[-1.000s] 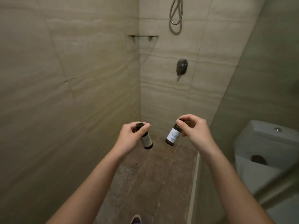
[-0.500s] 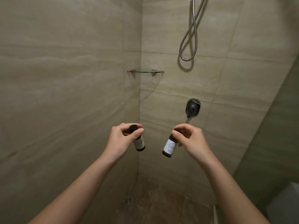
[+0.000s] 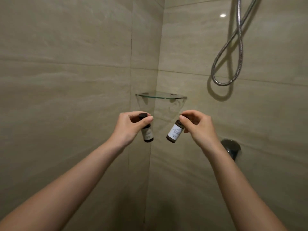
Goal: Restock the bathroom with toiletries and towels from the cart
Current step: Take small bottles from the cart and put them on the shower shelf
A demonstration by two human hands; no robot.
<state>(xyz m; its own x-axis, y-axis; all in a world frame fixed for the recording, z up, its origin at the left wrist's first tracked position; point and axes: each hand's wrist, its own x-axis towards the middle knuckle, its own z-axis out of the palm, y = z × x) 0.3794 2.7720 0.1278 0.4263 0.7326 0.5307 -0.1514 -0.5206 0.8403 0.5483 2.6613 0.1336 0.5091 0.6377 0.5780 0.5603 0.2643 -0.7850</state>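
Observation:
My left hand [image 3: 129, 126] pinches the black cap of a small dark toiletry bottle [image 3: 147, 133] with a pale label, which hangs almost upright. In my right hand [image 3: 199, 127] a second small dark bottle [image 3: 174, 133] with a white label hangs tilted, its base pointing down to the left. Both hands are raised side by side just below a glass corner shelf [image 3: 160, 97] fixed where the two tiled walls meet. Nothing stands on the shelf.
Beige tiled walls enclose the shower corner. A metal shower hose [image 3: 233, 52] loops down the right wall. A dark mixer valve [image 3: 230, 147] sits lower on that wall, right of my right forearm.
The view has tilted up from the floor and toilet to the wall corner. Both hands with their bottles have risen and now sit close under the glass shelf.

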